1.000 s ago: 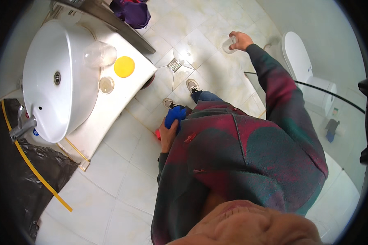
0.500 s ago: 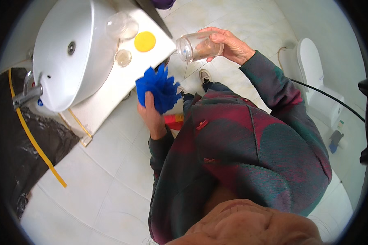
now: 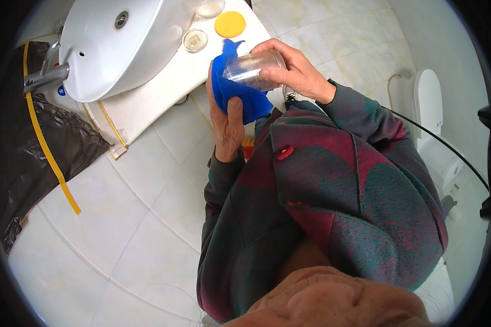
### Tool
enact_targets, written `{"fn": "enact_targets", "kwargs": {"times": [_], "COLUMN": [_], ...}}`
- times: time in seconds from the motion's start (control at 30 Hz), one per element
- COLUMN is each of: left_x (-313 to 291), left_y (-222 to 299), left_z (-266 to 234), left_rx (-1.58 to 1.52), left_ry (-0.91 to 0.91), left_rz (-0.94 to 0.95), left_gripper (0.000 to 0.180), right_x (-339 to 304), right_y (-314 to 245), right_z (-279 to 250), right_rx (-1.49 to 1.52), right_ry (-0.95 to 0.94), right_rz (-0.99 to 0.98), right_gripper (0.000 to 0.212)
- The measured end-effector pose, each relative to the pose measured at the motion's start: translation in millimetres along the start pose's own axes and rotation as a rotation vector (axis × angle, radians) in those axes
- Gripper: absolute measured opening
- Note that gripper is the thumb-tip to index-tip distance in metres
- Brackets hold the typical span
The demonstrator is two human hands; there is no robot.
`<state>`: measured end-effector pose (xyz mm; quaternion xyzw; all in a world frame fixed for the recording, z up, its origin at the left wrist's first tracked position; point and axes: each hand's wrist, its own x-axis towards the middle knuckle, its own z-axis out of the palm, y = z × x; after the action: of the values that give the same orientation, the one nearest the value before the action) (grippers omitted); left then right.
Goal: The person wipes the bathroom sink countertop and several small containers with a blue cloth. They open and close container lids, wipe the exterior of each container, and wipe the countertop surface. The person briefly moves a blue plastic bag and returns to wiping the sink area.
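My right hand (image 3: pixel 294 71) grips a clear jar (image 3: pixel 256 70) around its right end, thumb on the near side. The jar lies tilted on its side in the air, its left end wrapped by a blue cloth (image 3: pixel 243 101). My left hand (image 3: pixel 227 122) is closed on that cloth from below and left, pressing it round the jar's end. The mouth of the jar is hidden by the cloth. On the white counter (image 3: pixel 169 73) just beyond rest a yellow round lid (image 3: pixel 230 24) and a small clear round lid (image 3: pixel 195 40).
A white basin (image 3: pixel 106 49) with a metal faucet (image 3: pixel 46 77) stands at the left. Another clear container (image 3: pixel 208 6) is cut off at the top edge. Black plastic sheeting (image 3: pixel 60 131) with yellow tape hangs at far left. A white toilet (image 3: pixel 428 103) and a black cable (image 3: pixel 447 144) are at the right.
The jar has come down to the left and the blue cloth up to meet it; the cloth now covers the jar's left end. My view has shifted, so the counter appears higher.
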<state>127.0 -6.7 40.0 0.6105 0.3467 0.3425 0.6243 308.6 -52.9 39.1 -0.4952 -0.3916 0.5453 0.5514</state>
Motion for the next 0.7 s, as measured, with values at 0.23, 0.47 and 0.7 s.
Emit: {"fn": "enact_targets", "kwargs": {"times": [0.23, 0.47, 0.7], "left_x": [10, 21, 27], "left_y": [-4, -5, -20], "left_z": [-3, -6, 4], "left_rx": [-0.139, -0.315, -0.434], "left_ry": [0.040, 0.007, 0.048], "left_rz": [-0.005, -0.380, -0.359], "left_gripper": [0.064, 0.046, 0.039], "right_x": [5, 2, -1], "right_y": [2, 1, 3], "right_z": [5, -10, -18], "right_rx": [-0.686, -0.951, -0.791], "right_ry": [0.084, -0.039, -0.015], "right_rz": [-0.566, -0.728, -0.630], "right_gripper": [0.053, 0.056, 0.056]}}
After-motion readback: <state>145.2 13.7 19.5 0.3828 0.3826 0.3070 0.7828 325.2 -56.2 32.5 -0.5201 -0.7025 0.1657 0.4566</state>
